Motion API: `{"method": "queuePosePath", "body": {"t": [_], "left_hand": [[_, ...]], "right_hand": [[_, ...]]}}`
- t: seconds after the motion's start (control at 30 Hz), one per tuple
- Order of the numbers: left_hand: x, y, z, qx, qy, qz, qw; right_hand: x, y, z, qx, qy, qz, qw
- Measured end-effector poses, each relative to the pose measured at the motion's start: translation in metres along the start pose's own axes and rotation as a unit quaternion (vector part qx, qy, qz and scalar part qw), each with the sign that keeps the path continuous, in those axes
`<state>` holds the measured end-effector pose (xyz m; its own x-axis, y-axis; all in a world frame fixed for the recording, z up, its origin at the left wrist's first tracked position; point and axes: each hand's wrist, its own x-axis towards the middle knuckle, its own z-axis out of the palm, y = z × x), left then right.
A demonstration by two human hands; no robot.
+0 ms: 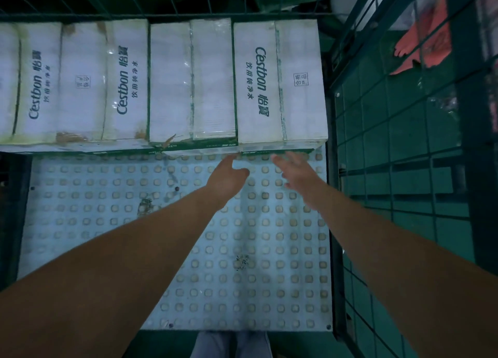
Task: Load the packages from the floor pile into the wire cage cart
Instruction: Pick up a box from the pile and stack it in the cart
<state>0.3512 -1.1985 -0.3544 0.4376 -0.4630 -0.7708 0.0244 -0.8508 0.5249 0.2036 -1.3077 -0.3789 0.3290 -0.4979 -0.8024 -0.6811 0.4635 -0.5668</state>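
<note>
Step in hand: you appeared to be settling the rightmost carton [280,81] into its row at the back of the wire cage cart [390,147]; this was a reading of the pose, not a certainty.
Doing it well: you would have done best to press low on the near face with flat palms, evenly on both sides, so the box slid square against the right mesh wall and flush with the middle carton [192,80]; a push on one corner alone could have skewed it.
Left hand: your left hand [227,178] reached forward with fingers extended, holding nothing; its fingertips lay at the lower front edge of the cartons, near the seam between the middle and rightmost boxes; whether they touched was hard to tell.
Right hand: your right hand [295,170] was spread and blurred, holding nothing, just short of the rightmost carton's near edge.
Packages: three white Cestbon cartons stood side by side along the cart's far side, the left carton [78,81] scuffed at its corners; a lower layer seemed to lie beneath them.
Free room: the studded cart floor [107,236] in front of the row carried no boxes.
Floor pile: out of view.
</note>
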Motion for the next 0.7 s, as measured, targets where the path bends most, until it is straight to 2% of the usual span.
{"method": "queuePosePath", "body": {"t": [0.13, 0.37, 0.57, 0.7], "left_hand": [[-0.051, -0.009, -0.021, -0.047, 0.035, -0.002, 0.998], [-0.210, -0.016, -0.076, -0.137, 0.057, -0.023, 0.989], [-0.335, -0.025, -0.121, -0.235, 0.079, -0.017, 0.969], [-0.403, -0.037, -0.152, -0.317, 0.111, -0.018, 0.942]], "right_hand": [[-0.053, -0.007, 0.025, 0.001, -0.019, 0.031, 0.999], [-0.228, -0.059, 0.059, 0.007, -0.074, 0.024, 0.997], [-0.364, -0.099, 0.090, 0.033, -0.083, 0.018, 0.996], [-0.436, -0.115, 0.123, 0.022, -0.110, 0.002, 0.994]]}}
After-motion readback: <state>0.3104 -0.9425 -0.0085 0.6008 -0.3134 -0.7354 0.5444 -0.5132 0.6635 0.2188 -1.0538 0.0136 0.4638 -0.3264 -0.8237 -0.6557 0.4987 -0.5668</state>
